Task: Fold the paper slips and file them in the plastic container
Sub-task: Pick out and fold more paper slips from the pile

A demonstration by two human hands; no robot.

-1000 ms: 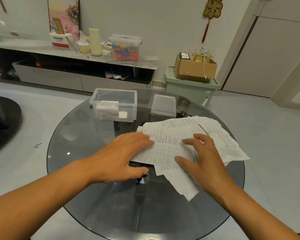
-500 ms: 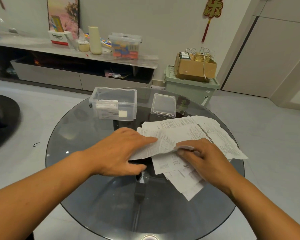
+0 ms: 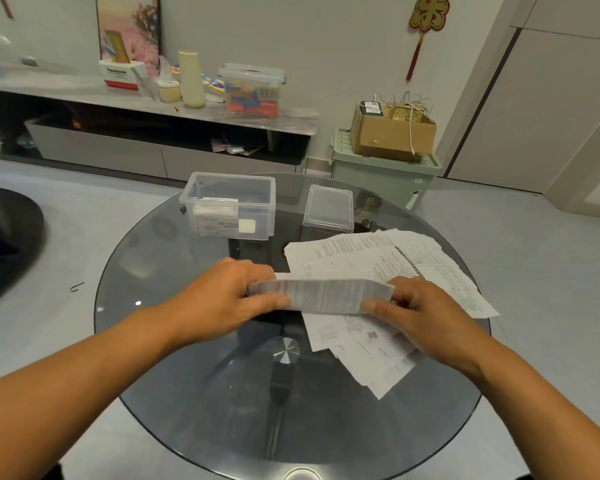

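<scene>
Slip [image 3: 329, 295] now lifted, pinched by both hands' fingers [image 3: 274, 299]; container [image 3: 227, 206] holds folded slips.

Both my forearms reach forward, converging. My left hand [image 3: 229, 296] and right hand [image 3: 420, 313] sit palm-down, thumbs and curled fingers pinching, wrists level, well apart.

Slip [image 3: 329, 295]: white, printed, folded lengthwise, raised near container [image 3: 229, 204]. Container: clear, open, folded slips inside.
</scene>
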